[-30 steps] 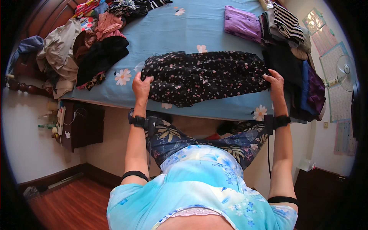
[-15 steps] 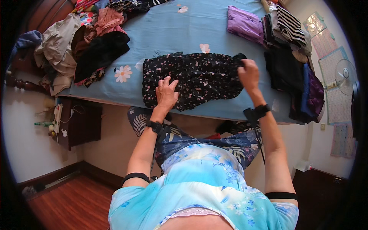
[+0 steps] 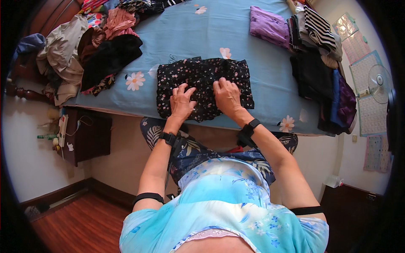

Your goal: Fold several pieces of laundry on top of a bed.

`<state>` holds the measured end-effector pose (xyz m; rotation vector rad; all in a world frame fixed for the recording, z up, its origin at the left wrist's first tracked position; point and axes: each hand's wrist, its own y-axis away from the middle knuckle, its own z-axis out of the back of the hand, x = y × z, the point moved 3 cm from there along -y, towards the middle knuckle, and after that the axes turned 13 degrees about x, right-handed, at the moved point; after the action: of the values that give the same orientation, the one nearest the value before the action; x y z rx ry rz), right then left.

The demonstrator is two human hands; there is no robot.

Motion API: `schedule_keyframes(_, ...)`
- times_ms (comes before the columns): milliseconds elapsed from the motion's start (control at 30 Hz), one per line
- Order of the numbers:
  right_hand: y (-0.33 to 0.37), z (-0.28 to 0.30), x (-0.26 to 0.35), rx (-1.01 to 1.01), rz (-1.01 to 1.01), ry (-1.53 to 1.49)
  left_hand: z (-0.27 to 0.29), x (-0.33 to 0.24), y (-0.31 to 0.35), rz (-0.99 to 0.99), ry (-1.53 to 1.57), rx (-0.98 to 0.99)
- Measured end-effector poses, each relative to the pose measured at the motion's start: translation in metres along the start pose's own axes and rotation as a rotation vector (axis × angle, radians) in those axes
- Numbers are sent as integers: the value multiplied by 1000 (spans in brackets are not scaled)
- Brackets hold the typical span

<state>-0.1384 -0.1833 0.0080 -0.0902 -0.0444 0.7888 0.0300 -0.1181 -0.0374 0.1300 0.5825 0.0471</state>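
Note:
A black garment with small pink and white flowers lies folded into a rough rectangle near the bed's front edge. My left hand rests on its left part, fingers spread and holding nothing. On the right part is my right hand, its fingers bent down and closed on a folded-over layer of the cloth. The thumb and the gripped edge are mostly hidden beneath that hand.
A blue sheet with flowers covers the bed. Loose clothes, including a black piece, are heaped at the left. On the right lie a folded purple garment, a striped garment and dark clothes.
My right hand has moved left, bringing the garment's right end over onto its middle, so the garment is now shorter. My left hand has stayed nearly in place.

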Motion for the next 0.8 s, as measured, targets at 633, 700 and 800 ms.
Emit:
schedule_keyframes(633, 65, -32, -102, 82, -834, -1211, 40, 106, 19, 349, 455, -446)
schedule_keyframes(700, 59, -34, -99, 68, -847, -1406, 19, 115, 25, 356, 1044, -138)
schedule_keyframes(800, 43, -29, -103, 8, -802, -1535, 8, 110, 29, 290, 1221, -103)
